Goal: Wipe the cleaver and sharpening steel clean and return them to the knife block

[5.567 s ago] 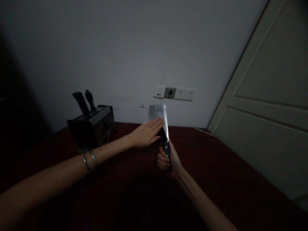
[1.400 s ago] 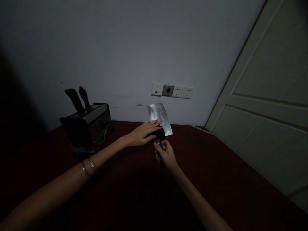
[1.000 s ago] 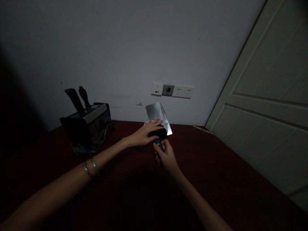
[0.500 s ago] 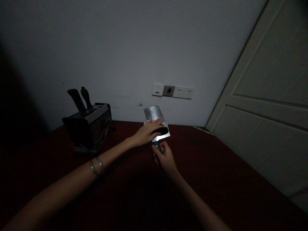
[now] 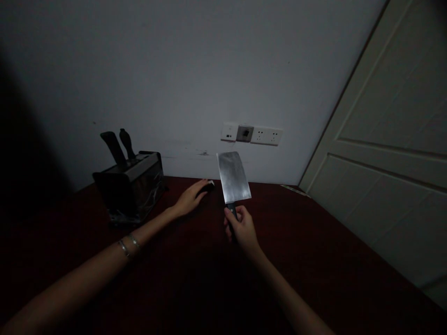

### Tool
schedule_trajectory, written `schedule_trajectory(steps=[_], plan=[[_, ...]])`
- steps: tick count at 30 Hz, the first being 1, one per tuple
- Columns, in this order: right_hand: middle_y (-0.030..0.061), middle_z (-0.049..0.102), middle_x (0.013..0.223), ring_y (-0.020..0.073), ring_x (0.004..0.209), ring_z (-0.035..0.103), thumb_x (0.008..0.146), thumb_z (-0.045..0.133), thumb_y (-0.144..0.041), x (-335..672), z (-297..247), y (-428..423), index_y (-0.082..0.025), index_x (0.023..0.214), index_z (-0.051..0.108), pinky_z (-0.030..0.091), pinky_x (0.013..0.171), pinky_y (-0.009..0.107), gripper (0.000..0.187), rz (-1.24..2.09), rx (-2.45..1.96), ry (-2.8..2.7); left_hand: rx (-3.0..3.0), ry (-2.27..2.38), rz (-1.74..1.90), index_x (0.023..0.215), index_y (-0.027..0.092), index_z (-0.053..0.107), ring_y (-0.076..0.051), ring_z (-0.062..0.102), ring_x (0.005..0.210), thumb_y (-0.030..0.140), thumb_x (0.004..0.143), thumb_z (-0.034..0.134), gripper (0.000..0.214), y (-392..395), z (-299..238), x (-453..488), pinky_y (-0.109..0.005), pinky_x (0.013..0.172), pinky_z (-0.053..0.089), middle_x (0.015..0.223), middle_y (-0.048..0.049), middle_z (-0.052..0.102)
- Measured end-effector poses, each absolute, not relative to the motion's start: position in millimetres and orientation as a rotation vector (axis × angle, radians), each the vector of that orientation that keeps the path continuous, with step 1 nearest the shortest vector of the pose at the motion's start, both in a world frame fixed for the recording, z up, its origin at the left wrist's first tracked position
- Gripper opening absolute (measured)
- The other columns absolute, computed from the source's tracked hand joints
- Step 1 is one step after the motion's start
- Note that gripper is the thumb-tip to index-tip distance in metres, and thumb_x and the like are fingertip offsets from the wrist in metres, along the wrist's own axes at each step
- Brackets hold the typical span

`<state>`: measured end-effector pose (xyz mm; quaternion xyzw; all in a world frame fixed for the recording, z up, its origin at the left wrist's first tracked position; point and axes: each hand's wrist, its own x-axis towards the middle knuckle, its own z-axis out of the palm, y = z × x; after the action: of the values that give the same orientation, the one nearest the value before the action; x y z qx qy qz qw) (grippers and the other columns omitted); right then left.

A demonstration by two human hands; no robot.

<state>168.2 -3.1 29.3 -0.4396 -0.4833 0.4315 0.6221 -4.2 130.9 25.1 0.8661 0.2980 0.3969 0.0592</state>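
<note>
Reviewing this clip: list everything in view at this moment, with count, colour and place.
Cleaver: 1, silver blade, black handle, in the right hand
Dark pad: 1, black with a whitish tip, at the left hand's fingers; material unclear
Box-shaped holder: 1, black and grey, on the table's left
Upright handles: 2, black, in the holder
Table: 1, dark red, below the hands
Wall: 1, grey in dim light, behind the table
Socket plates: one row, white with one grey, on the wall
Thin strip: 1, pale, table's back right
Door: 1, pale, right side
Bracelets: 2, silver, left forearm
Left hand: 1, bare, left of the cleaver
Right hand: 1, bare, on the cleaver's handle
</note>
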Motion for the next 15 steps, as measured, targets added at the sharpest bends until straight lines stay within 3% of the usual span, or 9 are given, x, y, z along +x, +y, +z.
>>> schedule_trajectory(steps=[4, 8, 11, 15], plan=[[-0.0094, 0.052, 0.050, 0.0047, 0.026, 0.041, 0.074, 0.059, -0.044, 167, 30, -3, -0.021, 0.073, 0.038, 0.029, 0.022, 0.014, 0.031, 1.009, -0.959, -1.109, 2.765, 0.656, 0.755, 0.126, 0.022, 0.042, -0.020, 0.038, 0.125, 0.026, 0.087, 0.042, 0.039, 88, 1, 10, -0.041, 0.103, 0.032, 0.135, -0.0095, 0.043], [-0.0100, 0.049, 0.043, 0.0050, 0.025, 0.041, 0.075, 0.059, -0.043, 166, 31, -4, -0.020, 0.072, 0.039, 0.030, 0.025, 0.015, 0.030, 1.034, -0.894, -1.114, 2.716, 0.448, 0.411, 0.101, 0.022, 0.055, -0.020, 0.058, 0.099, 0.032, 0.082, 0.051, 0.021, 54, -1, 24, -0.034, 0.088, 0.044, 0.107, -0.0058, 0.061], [-0.0087, 0.053, 0.048, 0.0057, 0.027, 0.045, 0.074, 0.061, -0.043, 165, 33, -5, -0.020, 0.073, 0.040, 0.032, 0.025, 0.014, 0.031, 1.046, -0.874, -1.080, 2.506, 0.497, 0.493, 0.100, 0.020, 0.055, -0.017, 0.060, 0.088, 0.033, 0.086, 0.046, 0.022, 50, 0, 26, -0.031, 0.080, 0.047, 0.099, -0.0048, 0.064], [-0.0073, 0.056, 0.051, 0.0075, 0.030, 0.050, 0.065, 0.067, -0.049, 162, 41, -7, -0.018, 0.073, 0.045, 0.036, 0.025, 0.015, 0.039, 1.106, -0.878, -0.982, 2.287, 0.784, 1.023, 0.111, 0.017, 0.054, -0.019, 0.059, 0.098, 0.023, 0.085, 0.043, 0.029, 62, 9, 18, -0.036, 0.088, 0.045, 0.108, -0.0076, 0.062]])
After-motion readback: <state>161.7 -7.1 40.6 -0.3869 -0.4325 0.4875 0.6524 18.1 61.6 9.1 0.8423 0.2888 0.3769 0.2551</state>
